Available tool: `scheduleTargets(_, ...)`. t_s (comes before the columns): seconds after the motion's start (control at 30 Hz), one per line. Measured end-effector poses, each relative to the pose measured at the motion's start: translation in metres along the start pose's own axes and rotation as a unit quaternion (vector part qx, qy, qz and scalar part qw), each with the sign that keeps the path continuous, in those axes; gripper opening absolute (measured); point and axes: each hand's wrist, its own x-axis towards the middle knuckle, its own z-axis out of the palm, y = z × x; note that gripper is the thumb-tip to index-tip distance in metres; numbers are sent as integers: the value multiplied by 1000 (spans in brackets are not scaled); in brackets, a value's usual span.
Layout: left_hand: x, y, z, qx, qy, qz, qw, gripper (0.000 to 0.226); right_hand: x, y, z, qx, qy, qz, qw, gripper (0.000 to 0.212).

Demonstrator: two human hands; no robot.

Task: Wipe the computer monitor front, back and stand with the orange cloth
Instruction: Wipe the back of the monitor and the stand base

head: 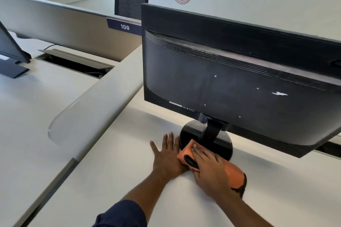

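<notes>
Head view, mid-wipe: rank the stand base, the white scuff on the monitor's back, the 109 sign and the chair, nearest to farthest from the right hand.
1. Stand base: directly under the right hand, through the orange cloth.
2. White scuff: above and right, on the back of the monitor.
3. 109 sign: up left, on the divider.
4. Chair: behind the divider, farthest.

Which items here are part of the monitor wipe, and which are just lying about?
Job:
- monitor
- stand
- cloth
- right hand, pressing the cloth onto the stand
- left hand, flat on the desk

Lying about:
- second monitor
- chair
- cable hatch
- 109 tag
</notes>
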Motion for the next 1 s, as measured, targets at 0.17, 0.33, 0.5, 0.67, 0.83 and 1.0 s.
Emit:
scheduleTargets(0.17,0,1,-1,1,-4,0,1000,119,-2,-5,4,5,1,45,999,73)
scheduleTargets(0.33,-2,1,-1,18,-8,1,1000,110,-16,-1,9,25,-32,-32,999,71)
scheduleTargets(0.5,-2,3,-2,-19,8,-15,1000,127,-31,51,3,38,-38,1,999,71)
scheduleTargets(0.67,-2,4,-3,-8,3,-16,1000,128,-29,39,1,42,-55,24,997,72)
scheduleTargets(0.83,-2,3,-1,-10,-2,-20,1000,131,-43,64,-3,46,-87,-35,995,71)
scheduleTargets(1.0,-2,4,-2,-18,-4,-22,1000,131,-41,76,-9,76,-65,40,994,69)
